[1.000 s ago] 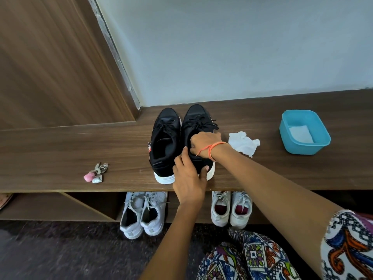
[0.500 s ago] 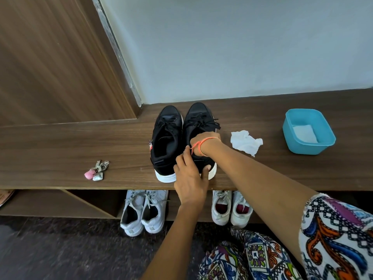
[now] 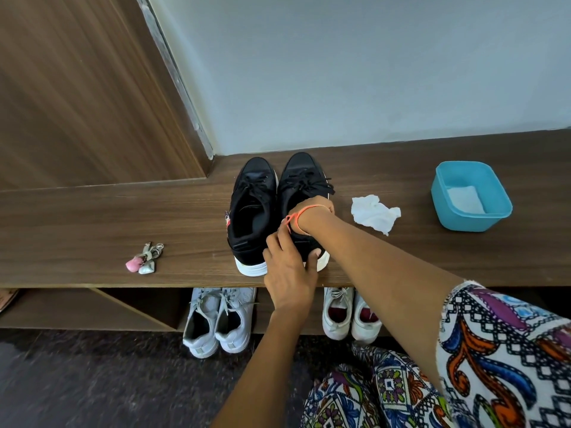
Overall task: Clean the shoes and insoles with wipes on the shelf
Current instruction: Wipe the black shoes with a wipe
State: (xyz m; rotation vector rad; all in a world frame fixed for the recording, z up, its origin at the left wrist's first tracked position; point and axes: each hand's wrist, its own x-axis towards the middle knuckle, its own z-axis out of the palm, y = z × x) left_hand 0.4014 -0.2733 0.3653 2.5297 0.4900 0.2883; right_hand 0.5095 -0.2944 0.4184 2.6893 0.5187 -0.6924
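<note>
Black shoe [image 3: 304,176] stands on the shelf [image 3: 92,223], touching its twin [image 3: 253,205]. My left hand [image 3: 290,273] grips its heel, fingers curled round. My right hand [image 3: 315,211] reaches into its opening, and with the fingers hidden I cannot tell its grip. Crumpled wipe [image 3: 375,216] lies just beside the shoe, near the blue tub [image 3: 445,208].

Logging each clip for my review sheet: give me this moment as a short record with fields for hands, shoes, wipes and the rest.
left hand: grips the heel of the black shoe nearer the crumpled wipe
right hand: reaches into that shoe's opening, fingers hidden
other black shoe: beside it, untouched
crumpled wipe: on the shelf, apart from the shoes
blue tub: further right, something white inside
keyring: on the shelf, left side
under shelf: grey shoes, white shoes
</note>
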